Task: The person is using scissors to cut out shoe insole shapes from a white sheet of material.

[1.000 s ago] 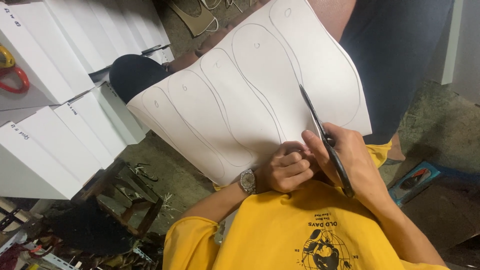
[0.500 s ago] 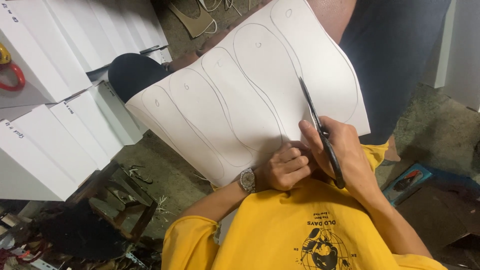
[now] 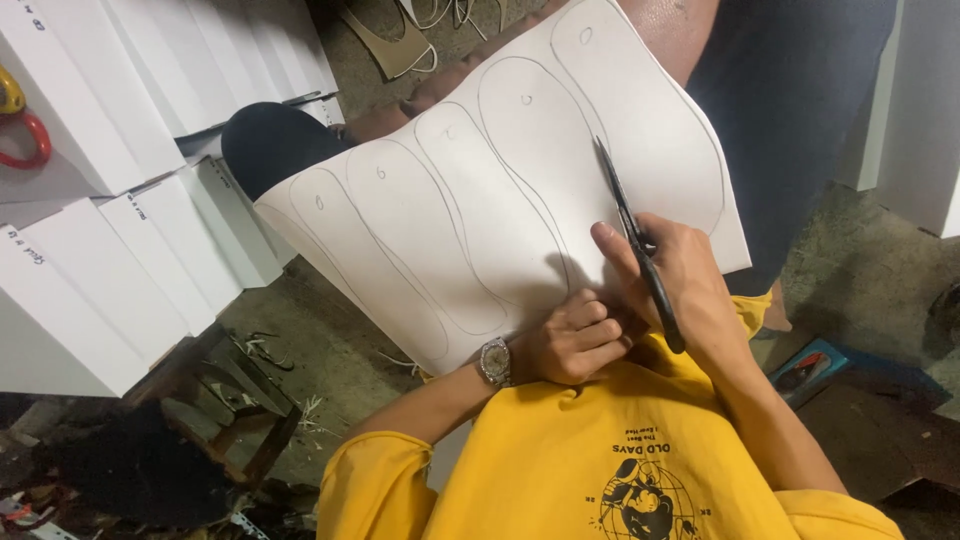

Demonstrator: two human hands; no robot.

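A large white sheet (image 3: 470,200) with several pencilled insole outlines lies across my lap. My left hand (image 3: 575,340), with a wristwatch (image 3: 494,361) on its wrist, pinches the sheet's near edge. My right hand (image 3: 685,285) grips black scissors (image 3: 632,235). Their blades point away from me and lie on the sheet between two outlines on its right side. My yellow shirt (image 3: 600,460) fills the bottom of the view.
Stacked white boxes (image 3: 120,200) stand at the left, with a red and yellow tool (image 3: 20,130) on one. A wooden stool (image 3: 235,400) and scraps sit on the floor at lower left. A blue object (image 3: 815,365) lies at the right, near white panels (image 3: 915,100).
The scissor tips have crept a little farther up the sheet, away from me. My left hand keeps its hold on the near edge.
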